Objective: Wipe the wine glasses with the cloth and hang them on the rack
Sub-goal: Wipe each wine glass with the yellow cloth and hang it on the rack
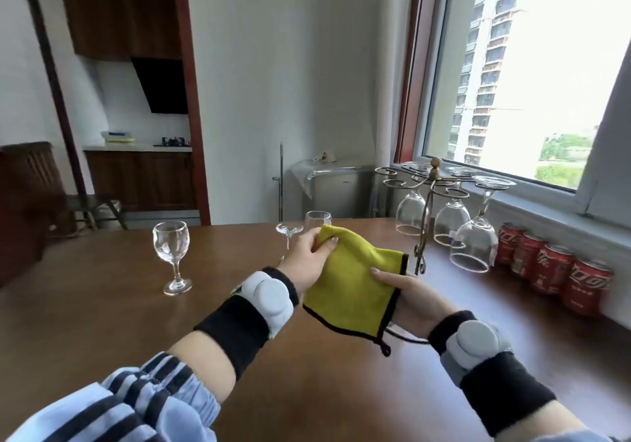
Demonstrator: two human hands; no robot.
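Your left hand (309,257) pinches the upper corner of the yellow cloth (355,288) near the middle of the frame, and that corner sits over the wine glass (300,228) you are wiping; only its foot and part of its bowl show past your fingers, so I cannot tell exactly how the glass is held. Your right hand (406,296) holds the cloth's right edge from beneath, thumb on top.

To wipe well, I'd gather the loose cloth round the bowl and turn the glass inside it rather than scrubbing, and keep the stem supported so it does not snap.

One more glass (171,255) stands upright on the worktop (102,305) at centre left, waiting. The rack (426,202) at right of centre already carries three hanging glasses (473,242), with free hooks on its left side. Mind the red cans (553,271) along the wall at the right when you reach across.
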